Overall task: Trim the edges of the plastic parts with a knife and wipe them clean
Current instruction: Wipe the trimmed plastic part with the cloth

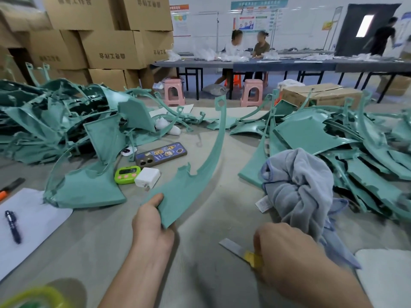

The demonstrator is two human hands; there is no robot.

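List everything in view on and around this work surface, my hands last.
curved plastic part: one, teal, centre, raised off the surface
left pile of plastic parts: many, teal, left
right pile of plastic parts: many, teal, right
cloth: one, grey-blue, bunched above the right grip
knife: one, steel blade, yellow handle, bottom centre
phone: one, dark patterned case, centre
timer: one, green, beside the phone
charger: one, white, beside the timer
pen: one, dark blue, on white paper, left
cardboard boxes: many, brown, stacked back left
stools: two, pink, by the far table
people: three, background, two seated
left grip: holds the curved plastic part's near end
right grip: holds the knife
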